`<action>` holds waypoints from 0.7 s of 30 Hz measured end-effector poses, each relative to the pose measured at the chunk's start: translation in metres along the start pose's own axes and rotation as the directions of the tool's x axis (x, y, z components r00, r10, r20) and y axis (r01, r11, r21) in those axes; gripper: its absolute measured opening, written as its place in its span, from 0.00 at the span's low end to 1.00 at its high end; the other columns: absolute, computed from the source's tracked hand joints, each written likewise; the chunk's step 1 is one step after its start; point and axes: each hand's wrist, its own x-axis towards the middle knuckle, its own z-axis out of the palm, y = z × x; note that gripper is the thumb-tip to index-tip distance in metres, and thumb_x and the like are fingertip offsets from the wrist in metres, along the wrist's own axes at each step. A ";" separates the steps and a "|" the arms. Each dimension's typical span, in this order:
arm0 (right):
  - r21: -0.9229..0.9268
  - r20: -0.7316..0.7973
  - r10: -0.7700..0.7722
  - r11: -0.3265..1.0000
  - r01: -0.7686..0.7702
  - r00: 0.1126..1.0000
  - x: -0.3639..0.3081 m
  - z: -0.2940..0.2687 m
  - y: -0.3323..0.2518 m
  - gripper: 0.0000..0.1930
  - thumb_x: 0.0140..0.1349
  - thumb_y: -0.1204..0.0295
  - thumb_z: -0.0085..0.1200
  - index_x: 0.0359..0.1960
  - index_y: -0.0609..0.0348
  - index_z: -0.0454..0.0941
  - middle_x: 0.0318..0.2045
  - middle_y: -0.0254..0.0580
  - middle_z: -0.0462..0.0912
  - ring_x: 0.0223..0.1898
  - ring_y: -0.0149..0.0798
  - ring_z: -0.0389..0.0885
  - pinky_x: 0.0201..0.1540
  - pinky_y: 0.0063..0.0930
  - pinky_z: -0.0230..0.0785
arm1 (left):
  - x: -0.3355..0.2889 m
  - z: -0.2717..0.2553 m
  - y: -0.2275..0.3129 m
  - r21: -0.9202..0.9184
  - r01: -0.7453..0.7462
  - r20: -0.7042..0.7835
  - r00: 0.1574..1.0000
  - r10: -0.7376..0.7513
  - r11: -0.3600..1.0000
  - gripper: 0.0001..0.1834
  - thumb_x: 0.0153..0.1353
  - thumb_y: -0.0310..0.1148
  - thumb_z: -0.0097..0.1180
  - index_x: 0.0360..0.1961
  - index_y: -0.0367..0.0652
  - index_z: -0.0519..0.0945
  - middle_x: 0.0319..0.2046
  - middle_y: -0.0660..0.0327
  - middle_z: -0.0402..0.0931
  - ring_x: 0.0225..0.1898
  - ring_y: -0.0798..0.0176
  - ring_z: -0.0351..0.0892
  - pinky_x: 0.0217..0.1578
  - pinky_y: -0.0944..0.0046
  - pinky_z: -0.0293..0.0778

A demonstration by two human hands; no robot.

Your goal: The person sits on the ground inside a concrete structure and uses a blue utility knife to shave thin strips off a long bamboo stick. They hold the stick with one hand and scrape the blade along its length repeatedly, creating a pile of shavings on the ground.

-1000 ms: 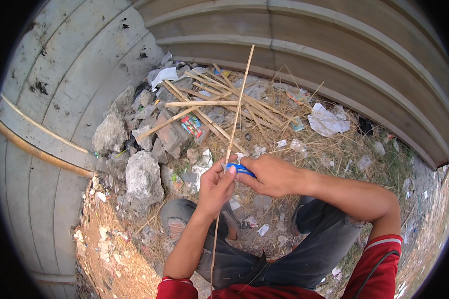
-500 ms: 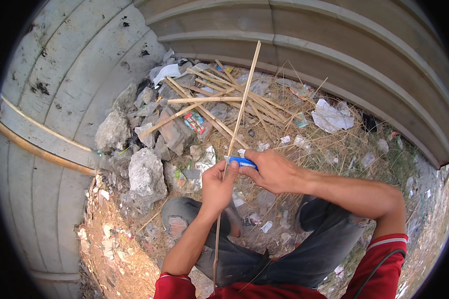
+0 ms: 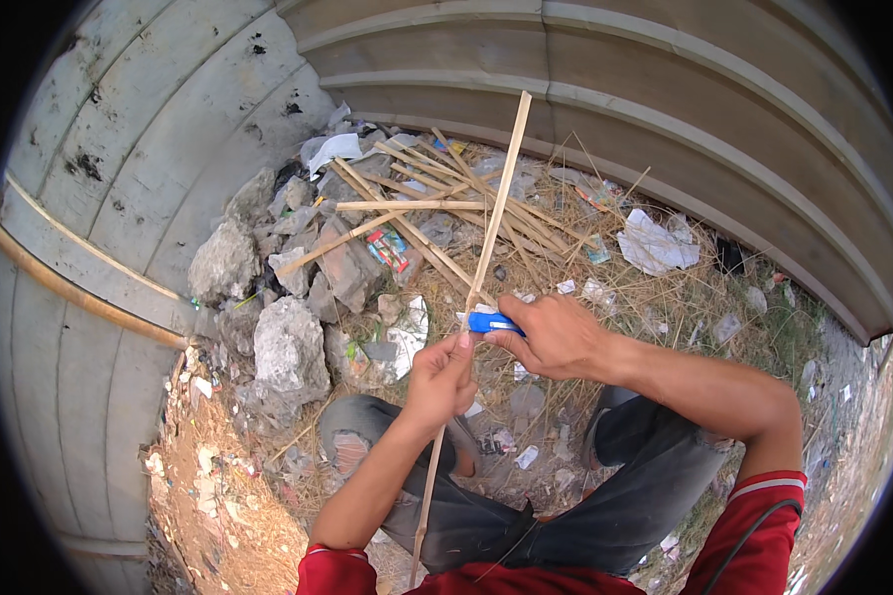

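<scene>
A long, thin bamboo strip (image 3: 501,193) slants from near my lap up toward the metal wall. My left hand (image 3: 441,379) is closed round it at about its middle, thumb pressed along the strip. In my right hand (image 3: 561,337) is a blue utility knife (image 3: 494,322), gripped between thumb and fingers. The knife's front end meets the strip just above my left thumb; how far the blade cuts in is too small to tell. Past my hands, a pile of bamboo strips (image 3: 417,205) lies crisscrossed on the ground.
Grey rocks (image 3: 290,347) and rubble lie left of the pile. A pale panel wall (image 3: 149,149) with a bamboo pole (image 3: 89,293) stands left; a ribbed metal wall (image 3: 655,94) curves behind. Dry grass, crumpled white paper (image 3: 655,241) and litter cover the ground around my bent knees.
My left hand has shifted slightly down. The knife has moved a little to the right, and the strip's top end leans slightly further right.
</scene>
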 end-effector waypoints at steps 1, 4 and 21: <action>0.072 0.019 -0.008 0.997 0.007 1.000 -0.002 0.002 0.000 0.21 0.72 0.54 0.51 0.39 0.63 0.74 0.23 0.62 0.82 0.30 0.67 0.83 0.33 0.58 0.73 | -0.003 0.000 0.003 -0.046 0.031 0.018 0.999 -0.030 0.998 0.17 0.79 0.45 0.45 0.44 0.42 0.76 0.14 0.74 0.51 0.10 0.78 0.47 0.11 0.71 0.44; 0.330 -0.015 -0.113 0.937 0.111 0.994 0.002 0.020 0.009 0.21 0.73 0.53 0.49 0.41 0.63 0.74 0.23 0.61 0.82 0.30 0.68 0.82 0.33 0.58 0.72 | -0.004 -0.008 0.004 -0.145 0.071 0.086 0.995 -0.059 0.987 0.16 0.79 0.45 0.45 0.39 0.44 0.74 0.14 0.74 0.51 0.10 0.78 0.47 0.11 0.71 0.43; -0.321 -0.127 -0.203 0.934 0.153 0.971 0.011 0.024 0.027 0.19 0.71 0.51 0.51 0.39 0.56 0.71 0.19 0.53 0.82 0.20 0.59 0.82 0.21 0.52 0.72 | -0.004 -0.010 0.003 -0.122 0.099 0.057 0.994 -0.093 0.988 0.20 0.79 0.40 0.45 0.63 0.39 0.75 0.17 0.76 0.52 0.13 0.80 0.49 0.13 0.72 0.45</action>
